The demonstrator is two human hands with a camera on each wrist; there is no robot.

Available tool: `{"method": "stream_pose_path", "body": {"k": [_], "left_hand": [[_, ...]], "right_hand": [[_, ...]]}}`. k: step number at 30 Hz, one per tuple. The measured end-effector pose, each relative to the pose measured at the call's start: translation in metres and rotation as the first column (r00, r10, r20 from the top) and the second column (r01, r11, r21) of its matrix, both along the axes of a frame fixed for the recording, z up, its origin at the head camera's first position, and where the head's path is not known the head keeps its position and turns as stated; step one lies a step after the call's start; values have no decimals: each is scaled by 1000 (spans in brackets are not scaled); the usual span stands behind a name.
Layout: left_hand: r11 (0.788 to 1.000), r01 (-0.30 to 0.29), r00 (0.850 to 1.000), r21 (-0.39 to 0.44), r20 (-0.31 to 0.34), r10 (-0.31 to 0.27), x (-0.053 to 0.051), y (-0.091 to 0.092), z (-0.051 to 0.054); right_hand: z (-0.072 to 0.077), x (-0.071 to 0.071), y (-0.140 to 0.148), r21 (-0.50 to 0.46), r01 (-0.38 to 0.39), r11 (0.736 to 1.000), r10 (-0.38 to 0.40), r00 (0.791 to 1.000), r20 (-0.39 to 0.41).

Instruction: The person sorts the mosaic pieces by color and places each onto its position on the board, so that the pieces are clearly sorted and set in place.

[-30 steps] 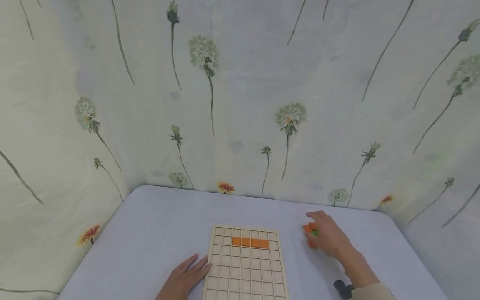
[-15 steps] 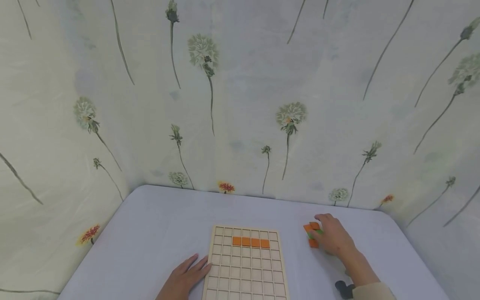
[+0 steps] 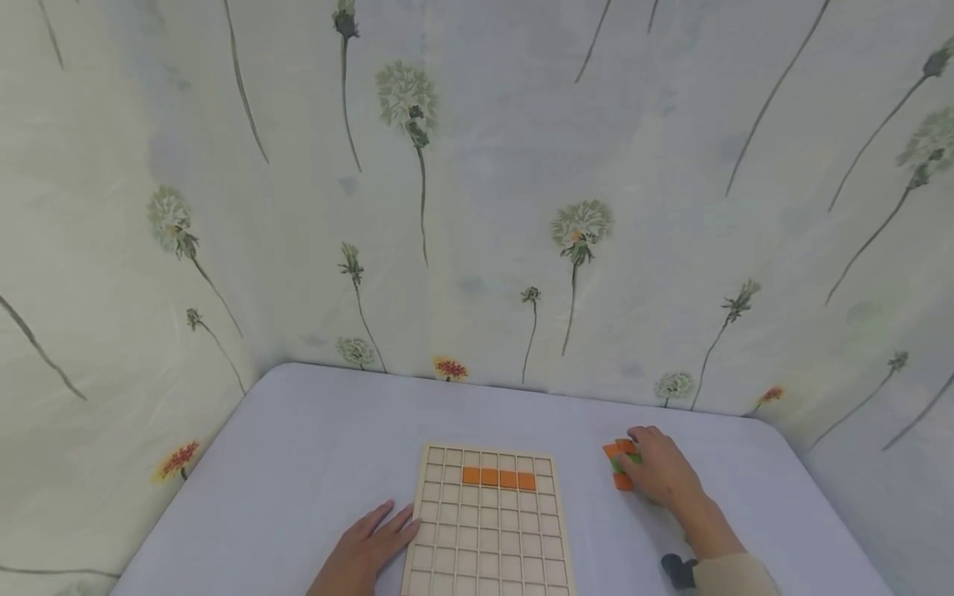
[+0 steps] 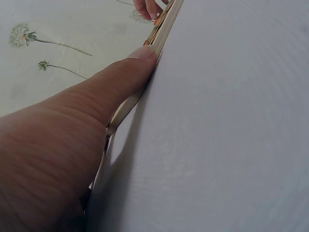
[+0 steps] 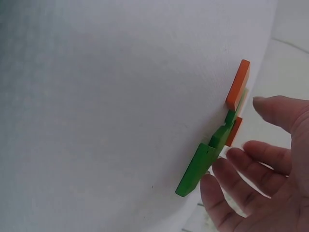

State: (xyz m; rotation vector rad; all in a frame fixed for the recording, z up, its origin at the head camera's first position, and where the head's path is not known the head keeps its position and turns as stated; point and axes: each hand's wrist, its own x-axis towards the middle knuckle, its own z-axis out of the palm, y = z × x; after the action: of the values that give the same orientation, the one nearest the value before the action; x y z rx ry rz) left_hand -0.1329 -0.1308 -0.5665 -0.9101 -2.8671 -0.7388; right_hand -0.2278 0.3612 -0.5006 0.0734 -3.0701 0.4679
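Head view, bottom: we note the left hand (image 3: 365, 545) resting straight-fingered against the pale wooden grid board (image 3: 488, 542). Lower right: the right hand (image 3: 662, 473), spread wide, holds nothing. Right wrist view, right of centre: a green flat block (image 5: 195, 170), perhaps wooden, then an orange one (image 5: 238, 84); long axes slant lower left to upper right. We judge an edge pinch, board steady, best.

Loose tiles (image 3: 623, 482) are crowding the left side of the right hand (image 3: 662, 470); farther left, a bare strip of table (image 3: 605, 542) is running to the board (image 3: 489, 541). Behind that hand, a dark object (image 3: 676, 571) is sitting beside the sleeve (image 3: 736, 574); more open table is stretching rightward. Ahead, patterned cloth (image 3: 484, 199) is closing off passage. The board is blocking the left hand (image 3: 365, 548) on its right; bare table is lying leftward.
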Motion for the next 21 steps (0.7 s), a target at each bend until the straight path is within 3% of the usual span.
{"method": "stream_pose_path", "body": {"k": [4,12,21], "left_hand": [[1000,0,999,24,36,-1,0,0,2],[1000,8,1000,18,-21,-8,1,0,-1],[1000,8,1000,15,9,-8,0,0,0]], "right_hand": [[-2,0,0,11,20,1000,-20,1000,-6],[-5,-2,2,26,53,998,-53,998,-25],[9,-9,4,27,50,998,-52,997,63]]}}
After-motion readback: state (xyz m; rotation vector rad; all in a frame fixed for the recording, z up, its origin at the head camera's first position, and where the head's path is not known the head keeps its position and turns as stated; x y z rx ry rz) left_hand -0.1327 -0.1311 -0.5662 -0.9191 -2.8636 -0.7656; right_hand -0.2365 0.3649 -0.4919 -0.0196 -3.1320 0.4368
